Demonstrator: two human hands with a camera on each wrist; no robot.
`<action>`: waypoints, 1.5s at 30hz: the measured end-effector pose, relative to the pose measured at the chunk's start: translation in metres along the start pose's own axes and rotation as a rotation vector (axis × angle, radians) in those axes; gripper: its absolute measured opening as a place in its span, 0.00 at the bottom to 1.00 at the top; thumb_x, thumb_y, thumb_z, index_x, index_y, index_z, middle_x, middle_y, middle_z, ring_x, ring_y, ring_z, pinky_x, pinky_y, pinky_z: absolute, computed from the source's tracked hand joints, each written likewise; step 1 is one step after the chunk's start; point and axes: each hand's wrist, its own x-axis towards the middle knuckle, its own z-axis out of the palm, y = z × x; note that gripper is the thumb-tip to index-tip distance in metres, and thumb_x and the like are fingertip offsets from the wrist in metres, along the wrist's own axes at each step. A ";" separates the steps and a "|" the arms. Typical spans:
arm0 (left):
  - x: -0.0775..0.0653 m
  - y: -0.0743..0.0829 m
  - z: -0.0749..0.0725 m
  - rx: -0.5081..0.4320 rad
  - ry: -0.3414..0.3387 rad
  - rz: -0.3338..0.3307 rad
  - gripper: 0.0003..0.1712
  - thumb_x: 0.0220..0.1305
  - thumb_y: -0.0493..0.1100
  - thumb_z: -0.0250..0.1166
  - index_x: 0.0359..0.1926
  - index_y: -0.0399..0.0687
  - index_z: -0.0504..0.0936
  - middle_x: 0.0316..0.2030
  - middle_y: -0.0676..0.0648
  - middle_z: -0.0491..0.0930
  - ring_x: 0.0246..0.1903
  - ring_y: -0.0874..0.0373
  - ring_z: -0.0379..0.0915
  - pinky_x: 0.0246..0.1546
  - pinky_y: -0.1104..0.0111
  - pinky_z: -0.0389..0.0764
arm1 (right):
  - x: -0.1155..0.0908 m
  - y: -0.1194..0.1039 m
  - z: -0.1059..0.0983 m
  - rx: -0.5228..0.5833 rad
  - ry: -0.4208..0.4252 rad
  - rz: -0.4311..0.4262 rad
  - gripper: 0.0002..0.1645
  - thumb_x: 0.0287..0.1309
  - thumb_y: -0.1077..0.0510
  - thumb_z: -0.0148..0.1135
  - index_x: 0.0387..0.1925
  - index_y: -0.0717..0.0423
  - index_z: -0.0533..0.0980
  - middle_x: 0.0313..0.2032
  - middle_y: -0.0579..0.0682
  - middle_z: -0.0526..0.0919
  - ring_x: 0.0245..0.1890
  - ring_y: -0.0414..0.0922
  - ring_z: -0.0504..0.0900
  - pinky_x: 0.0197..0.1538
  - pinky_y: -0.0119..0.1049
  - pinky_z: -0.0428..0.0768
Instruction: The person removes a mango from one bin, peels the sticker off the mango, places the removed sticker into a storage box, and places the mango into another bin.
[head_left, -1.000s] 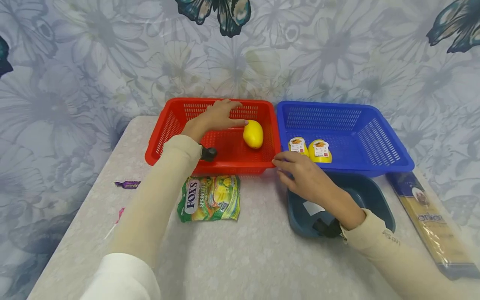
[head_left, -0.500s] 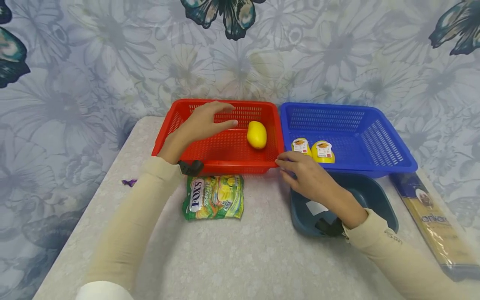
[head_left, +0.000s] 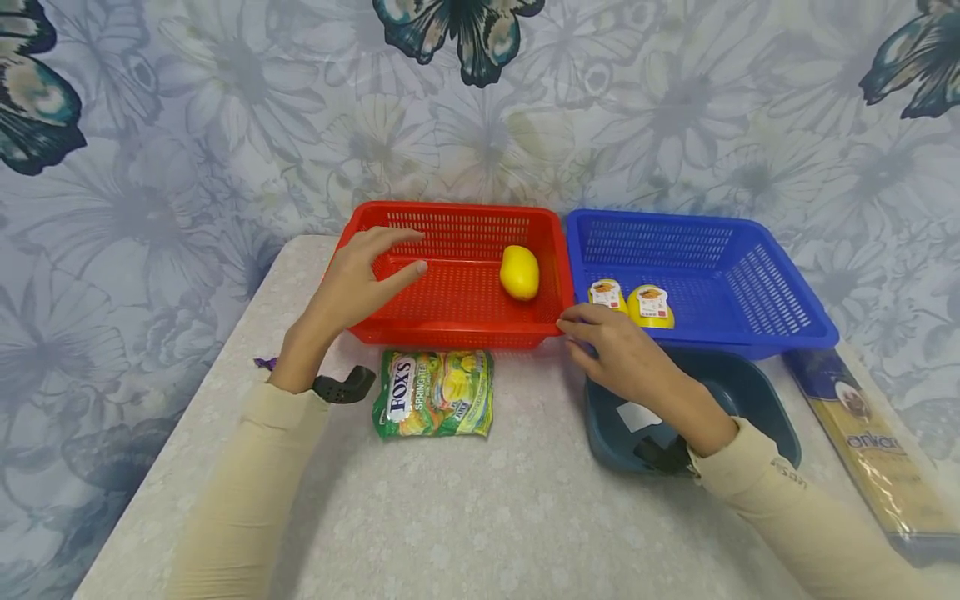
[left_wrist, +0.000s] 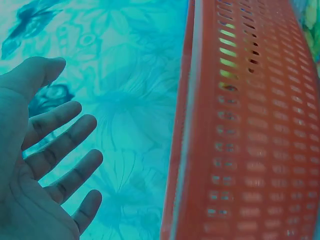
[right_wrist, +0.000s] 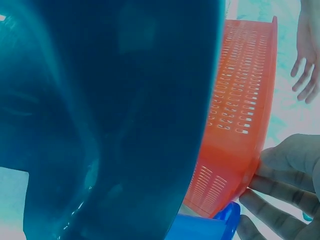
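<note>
My left hand (head_left: 351,279) hovers over the left part of the red basket (head_left: 442,329), fingers spread and holding nothing; the left wrist view shows the palm (left_wrist: 35,200) apart from the basket's wall. A smooth yellow oval thing (head_left: 520,273), like a lemon or mango, lies in the basket's right part. The right hand (head_left: 626,354) reaches over the dark teal basin (head_left: 600,442), its fingertips touching the red basket's near right corner. In the right wrist view its fairly straight fingers (right_wrist: 270,195) rest along the red rim, close to the blue basket (right_wrist: 200,227).
Inside the blue basket (head_left: 780,337) sit two yellow rounded packs (head_left: 651,308) with white labels. A green Fox's candy bag (head_left: 435,396) lies before the red basket. A long pasta pack (head_left: 873,442) is at the right, a purple wrapper (head_left: 265,363) at the left. Patterned wall behind.
My left hand has drawn back leftward from beside the yellow oval thing, which stays in the red basket. The right hand keeps its place at the basket's corner. The head view has shifted slightly.
</note>
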 end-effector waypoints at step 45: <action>-0.108 -0.065 -0.001 -0.057 0.306 -0.252 0.26 0.66 0.50 0.67 0.62 0.45 0.77 0.65 0.47 0.70 0.58 0.47 0.68 0.54 0.47 0.71 | -0.006 -0.002 -0.008 -0.031 -0.009 0.026 0.20 0.61 0.62 0.67 0.55 0.64 0.81 0.55 0.58 0.81 0.59 0.55 0.75 0.63 0.61 0.67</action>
